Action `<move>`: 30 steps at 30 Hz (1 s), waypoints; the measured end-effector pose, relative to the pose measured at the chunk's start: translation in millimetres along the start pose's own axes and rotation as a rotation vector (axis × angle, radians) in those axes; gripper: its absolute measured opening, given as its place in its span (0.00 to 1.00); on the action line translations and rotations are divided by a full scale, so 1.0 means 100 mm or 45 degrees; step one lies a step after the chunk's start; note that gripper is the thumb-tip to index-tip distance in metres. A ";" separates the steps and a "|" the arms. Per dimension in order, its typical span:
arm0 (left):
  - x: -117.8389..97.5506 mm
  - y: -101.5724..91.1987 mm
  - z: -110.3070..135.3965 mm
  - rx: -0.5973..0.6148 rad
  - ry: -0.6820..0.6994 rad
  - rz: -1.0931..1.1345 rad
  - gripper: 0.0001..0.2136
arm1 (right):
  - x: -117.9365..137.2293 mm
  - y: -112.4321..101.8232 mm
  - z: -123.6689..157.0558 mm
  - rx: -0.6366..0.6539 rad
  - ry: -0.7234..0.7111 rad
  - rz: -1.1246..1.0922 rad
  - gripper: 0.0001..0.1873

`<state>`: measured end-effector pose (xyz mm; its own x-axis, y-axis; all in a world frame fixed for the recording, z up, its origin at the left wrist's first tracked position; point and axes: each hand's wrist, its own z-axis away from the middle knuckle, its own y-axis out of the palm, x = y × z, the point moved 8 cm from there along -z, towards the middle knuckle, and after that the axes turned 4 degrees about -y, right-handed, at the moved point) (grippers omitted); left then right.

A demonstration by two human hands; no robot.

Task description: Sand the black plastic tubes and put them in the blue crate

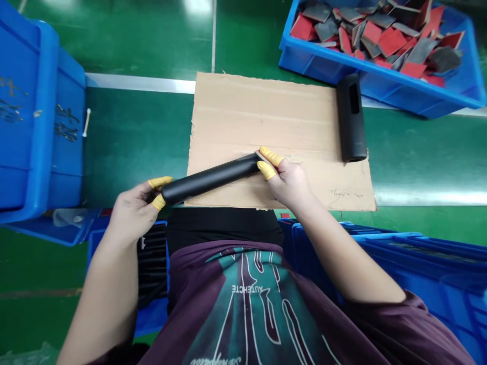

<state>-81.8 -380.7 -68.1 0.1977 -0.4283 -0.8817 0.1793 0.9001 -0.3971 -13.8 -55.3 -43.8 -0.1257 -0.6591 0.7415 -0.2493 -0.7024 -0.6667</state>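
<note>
A long black tube [211,177] slants across the lower part of a cardboard sheet [266,111], its right end higher than its left. My left hand [133,210], with yellow finger cots on thumb and finger, grips the tube's left end. At the other end my right hand [287,180], also in yellow finger cots, pinches a thin reddish-grey pad [262,156] against the tube's rim. Most of that pad is hidden by the fingers. A second black tube [350,126] with an oblong slot lies on the cardboard's right side.
A blue bin [315,63] full of red and grey pads [388,40] stands at the back right. Blue crates [63,132] rise at the left edge of the green table [133,137]. More blue crates [399,253] stand at the lower right, and one with black parts [152,263] at lower left.
</note>
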 end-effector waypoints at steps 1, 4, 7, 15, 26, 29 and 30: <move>-0.03 0.03 0.01 0.047 -0.019 0.035 0.19 | 0.00 -0.01 0.01 -0.008 -0.010 -0.022 0.22; -0.09 0.19 0.08 0.233 -0.091 0.142 0.18 | 0.00 -0.03 0.04 -0.033 -0.013 -0.078 0.21; -0.14 0.37 0.20 0.388 -0.165 0.217 0.14 | -0.01 -0.06 0.03 -0.029 -0.009 -0.089 0.20; -0.26 0.53 0.43 0.412 -0.161 0.259 0.10 | 0.08 -0.01 0.17 -0.047 -0.014 0.000 0.19; -0.32 0.57 0.61 0.333 0.109 0.169 0.14 | 0.34 0.10 0.29 0.124 -0.181 0.133 0.22; -0.35 0.60 0.67 0.273 0.155 0.150 0.15 | 0.19 0.02 0.27 0.029 -0.042 0.124 0.23; -0.38 0.61 0.69 0.246 0.156 0.157 0.15 | 0.31 0.10 0.36 0.074 -0.092 0.121 0.23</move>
<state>-11.8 -315.1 -40.8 0.1134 -0.2929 -0.9494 0.3442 0.9079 -0.2390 14.6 -92.7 -29.8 -0.0761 -0.7394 0.6690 -0.1829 -0.6492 -0.7383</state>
